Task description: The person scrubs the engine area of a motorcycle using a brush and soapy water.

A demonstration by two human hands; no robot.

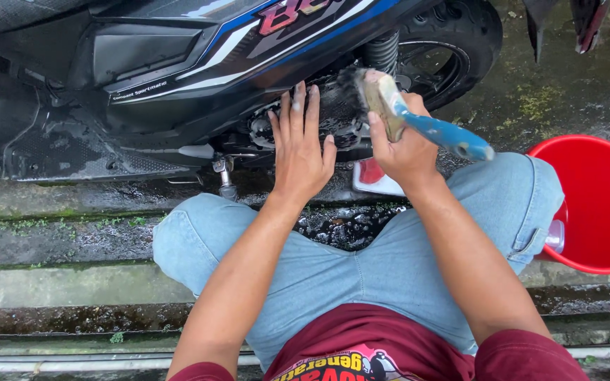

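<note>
outdoors, wet mossy concrete (72, 240), right hand (404, 152) gripping paintbrush (418, 120)

Glossy plastic scooter panel (199, 49), worn wooden brush (390, 106)

Soft even daylight, faint shadows, wet sheen on ground, sharp focus.

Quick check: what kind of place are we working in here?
Probably an outdoor wash spot, such as a yard or driveway: wet, mossy concrete ground, a black scooter with blue and white trim, and a red plastic bucket beside it.
</note>
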